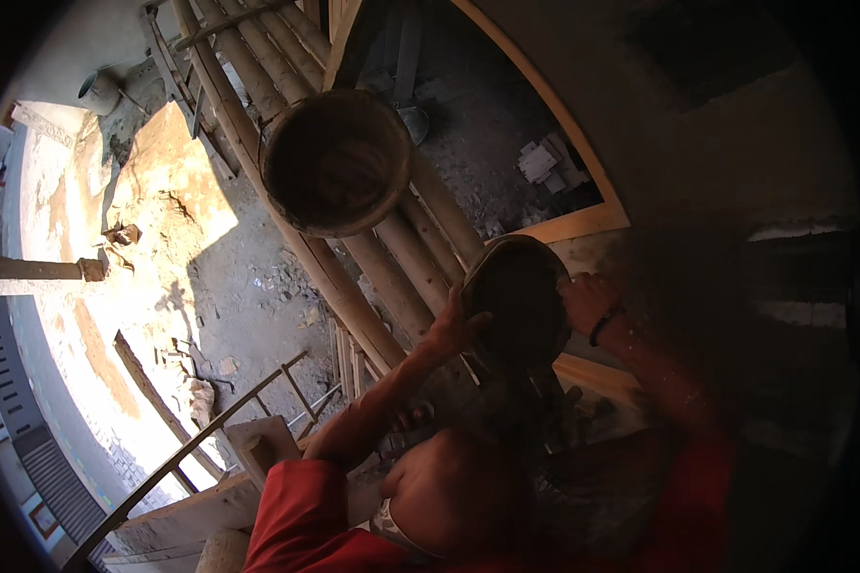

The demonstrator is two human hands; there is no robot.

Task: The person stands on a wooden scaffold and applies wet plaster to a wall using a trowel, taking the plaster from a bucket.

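A platform of round wooden poles (330, 277) runs from the top of the view down toward the person, with gaps between the poles. A wide, dark bucket (354, 225) stands on it, reaching nearly across from its left edge to its right; what lies inside is too dim to make out.

At the platform's near end, over its right edge, is a smaller round vessel (518, 286), its open mouth facing up. The left hand (459, 323) grips its left rim, thumb over the lip and fingers around the outside. The right hand (588, 301), a dark band (605, 325) at its wrist, is at the opposite rim with fingers bent inward; I cannot tell how tightly they close, or on what. Nor can I tell whether the vessel rests on anything.

To the right, a pale wooden frame (583, 222) borders a dark opening, with whitish pieces (545, 162) lying beyond it. A shadowed wall (736, 172) fills the far right. Left of the platform, the grey floor (248, 258) is strewn with rubble and meets a bright sunlit patch (177, 172). Another bucket (100, 93) lies tilted near that patch's upper corner.
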